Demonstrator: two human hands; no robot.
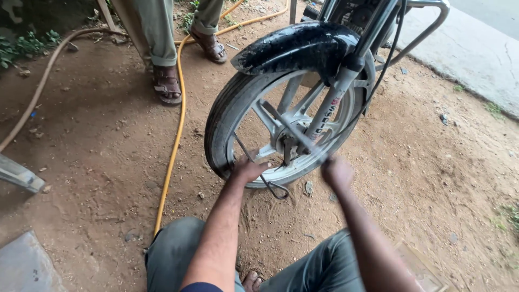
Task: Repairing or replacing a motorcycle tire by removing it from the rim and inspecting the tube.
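Note:
A motorcycle front wheel (230, 116) with a black tyre, silver alloy spokes and a wet black mudguard (294, 48) stands on bare dirt in front of me. My left hand (246, 168) grips the lower rim of the wheel, beside a thin dark cable (273, 189) that loops down to the ground. My right hand (337, 172) is blurred and closed on a long silver metal tool (294, 132), which reaches up toward the wheel hub (286, 145). My knees in grey trousers are at the bottom of the view.
A yellow hose (174, 143) runs over the dirt left of the wheel, and a brown hose (38, 92) lies farther left. Another person's legs in sandals (167, 84) stand behind. A concrete pavement (476, 54) lies at the right, and a grey slab (24, 265) at the bottom left.

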